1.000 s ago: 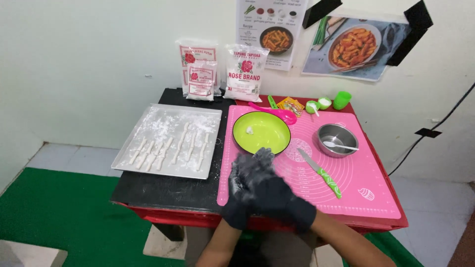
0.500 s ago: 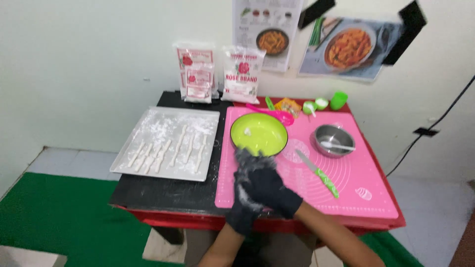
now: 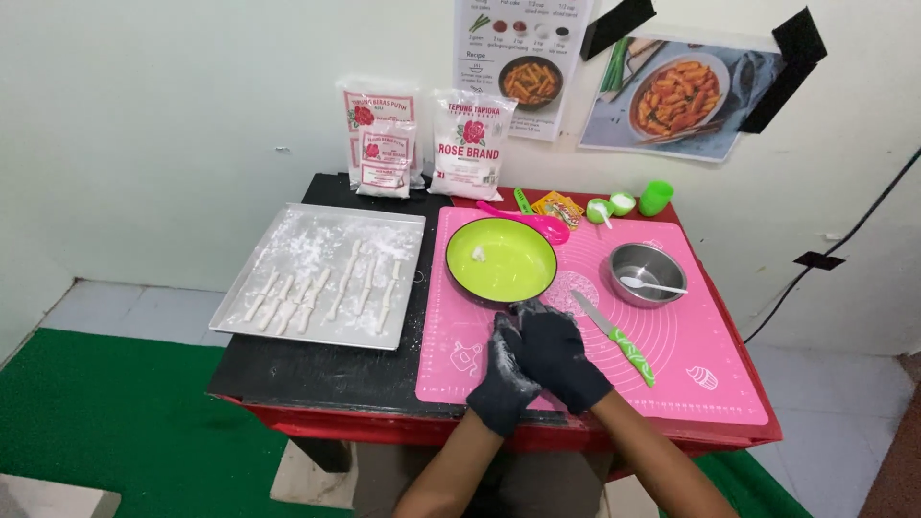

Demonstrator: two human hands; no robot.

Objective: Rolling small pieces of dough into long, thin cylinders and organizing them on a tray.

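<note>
We have both hands pressed together over the near edge of the pink silicone mat [image 3: 672, 374], the left hand [image 3: 501, 382] and the right hand [image 3: 558, 357] in black gloves dusted white with flour; they are cupped narrow against each other, and whether a bit of dough sits between the palms we cannot tell, since nothing of it shows. Off to our left, well apart from the hands, the metal tray [image 3: 321, 273] already carries a row of thin, pale dough sticks [image 3: 317, 288], uneven in length and lying on a floury film, so a good share of the shaping looks done. Just beyond the hands the round lime-green bowl [image 3: 501, 261] holds only one small white lump of dough [image 3: 477, 253], which suggests little is left to shape. Just to the right of the hands a knife [image 3: 614, 336] with a green patterned handle lies flat on the mat, and farther right a small shiny steel bowl [image 3: 648, 273] has a white spoon in it. At the far edge of the black tabletop [image 3: 317, 369], bags of flour [image 3: 384, 139] lean on the wall
</note>
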